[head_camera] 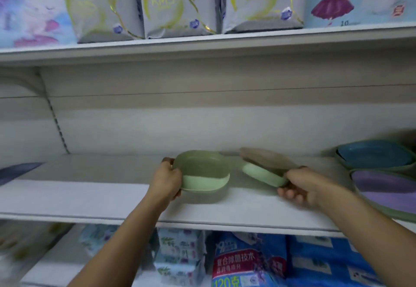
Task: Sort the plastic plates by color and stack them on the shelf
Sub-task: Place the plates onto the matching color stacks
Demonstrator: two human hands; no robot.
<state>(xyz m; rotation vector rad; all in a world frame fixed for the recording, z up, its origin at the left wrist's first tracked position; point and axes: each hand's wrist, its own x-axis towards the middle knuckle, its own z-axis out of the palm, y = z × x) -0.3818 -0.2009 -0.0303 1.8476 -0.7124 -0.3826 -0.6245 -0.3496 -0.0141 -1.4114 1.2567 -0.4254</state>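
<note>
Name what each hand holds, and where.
Left hand: green plate, by its left rim. Right hand: tan plate over pale green plate, at their right end.

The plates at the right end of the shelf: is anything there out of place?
Yes. The purple plate lies on a green plate, so two colours share one pile. The blue plate behind it may also sit on a green one, but blur leaves this unsure.

Left plate (202, 175) beside right plates (263, 171), stacks (374, 155) rightmost on shelf (90, 193)
</note>
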